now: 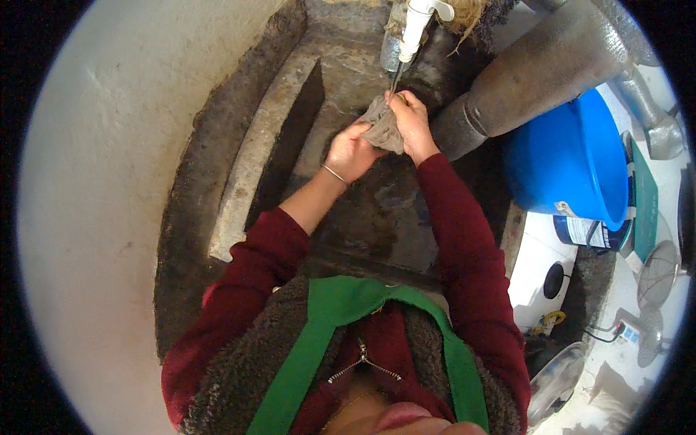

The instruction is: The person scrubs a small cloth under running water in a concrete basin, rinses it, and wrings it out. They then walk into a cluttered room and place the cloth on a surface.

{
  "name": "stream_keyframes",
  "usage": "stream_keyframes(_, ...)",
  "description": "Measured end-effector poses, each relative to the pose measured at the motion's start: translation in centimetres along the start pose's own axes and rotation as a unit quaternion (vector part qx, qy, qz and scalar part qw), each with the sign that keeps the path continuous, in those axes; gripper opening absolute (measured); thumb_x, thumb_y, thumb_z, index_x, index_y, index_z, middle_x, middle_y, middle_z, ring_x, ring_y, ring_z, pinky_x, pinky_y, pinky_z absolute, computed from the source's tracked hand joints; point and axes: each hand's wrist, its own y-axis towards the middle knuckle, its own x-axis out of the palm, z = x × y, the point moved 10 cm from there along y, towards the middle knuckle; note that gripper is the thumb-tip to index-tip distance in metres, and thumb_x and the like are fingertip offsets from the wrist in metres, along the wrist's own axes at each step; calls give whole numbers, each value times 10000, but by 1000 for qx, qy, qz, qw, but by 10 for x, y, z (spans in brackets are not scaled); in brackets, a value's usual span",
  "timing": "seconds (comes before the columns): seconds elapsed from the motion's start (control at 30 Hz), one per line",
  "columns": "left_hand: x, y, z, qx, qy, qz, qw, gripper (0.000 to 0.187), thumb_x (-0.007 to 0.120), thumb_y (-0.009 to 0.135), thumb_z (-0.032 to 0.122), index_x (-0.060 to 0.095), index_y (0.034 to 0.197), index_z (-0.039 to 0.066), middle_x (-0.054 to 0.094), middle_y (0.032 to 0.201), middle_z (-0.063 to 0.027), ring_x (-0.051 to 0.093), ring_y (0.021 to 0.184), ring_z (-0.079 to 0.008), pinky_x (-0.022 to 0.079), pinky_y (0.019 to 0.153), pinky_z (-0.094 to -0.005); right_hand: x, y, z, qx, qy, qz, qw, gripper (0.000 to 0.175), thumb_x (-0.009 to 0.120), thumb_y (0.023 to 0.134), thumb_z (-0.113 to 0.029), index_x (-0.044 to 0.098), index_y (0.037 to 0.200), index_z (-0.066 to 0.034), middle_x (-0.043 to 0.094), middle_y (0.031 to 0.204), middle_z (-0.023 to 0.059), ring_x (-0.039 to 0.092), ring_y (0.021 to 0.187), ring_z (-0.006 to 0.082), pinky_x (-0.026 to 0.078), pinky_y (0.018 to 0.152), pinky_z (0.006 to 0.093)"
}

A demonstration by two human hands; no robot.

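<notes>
Both my hands hold a wet grey-brown cloth (384, 129) above the floor of a dark concrete sink (389, 234). My left hand (352, 153), with a bangle at the wrist, grips the cloth's left side. On the right side my right hand (414, 126) pinches it near the top. A small yellowish-green thing shows by the right fingers, too covered to identify. Straight above hangs a white plastic tap (416, 30), and a thin stream of water (397, 79) runs from it onto the cloth and right fingers.
A raised concrete ledge (272, 157) borders the sink's left side beside a pale wall (103, 179). A thick, stained pipe (544, 70) slants across the upper right. Beyond it are a blue plastic tub (571, 157), a wire-mesh strainer (657, 274) and a metal lid (557, 383).
</notes>
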Motion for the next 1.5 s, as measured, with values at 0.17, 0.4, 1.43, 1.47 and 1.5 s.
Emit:
stream_keyframes(0.17, 16, -1, 2, -27, 149, 23, 988, 488, 586, 890, 300, 420, 1295, 84, 531, 1219, -59, 514, 1122, -232, 423, 924, -430, 11, -17, -13, -20, 1, -40, 999, 263, 588, 909, -212, 509, 723, -43, 499, 698, -49, 435, 648, 70, 375, 590, 244)
stream_keyframes(0.4, 8, -18, -5, -108, 241, 19, 964, 561, 716, 783, 112, 446, 1275, 107, 546, 1172, -15, 534, 1083, -193, 452, 880, -381, 31, -32, -16, 20, 78, -178, 981, 465, 565, 908, -283, 452, 1280, -28, 501, 1203, 101, 466, 1124, 175, 376, 953, 314)
stream_keyframes(1.43, 81, 9, 53, 66, 881, -33, 468, 351, 647, 691, 154, 540, 942, -66, 629, 821, -256, 624, 800, -387, 508, 689, -421, 81, -59, -77, -193, -708, -196, 650, 324, 641, 729, -57, 497, 1003, 40, 633, 920, 248, 637, 874, 380, 531, 715, 440)
stream_keyframes(1.47, 80, 9, 53, 73, 889, -26, 452, 394, 645, 696, 152, 523, 999, -70, 627, 851, -272, 620, 829, -406, 508, 703, -434, 78, -57, -73, -163, -710, -192, 658, 340, 646, 727, -62, 497, 1015, 40, 633, 939, 251, 633, 890, 384, 526, 734, 447)
stream_keyframes(1.5, 78, 9, 52, 69, 888, -27, 454, 416, 645, 701, 155, 505, 1021, -72, 625, 859, -277, 615, 837, -415, 506, 707, -442, 75, -55, -68, -133, -710, -187, 665, 355, 650, 725, -66, 496, 1027, 39, 633, 958, 254, 630, 907, 387, 522, 753, 455)
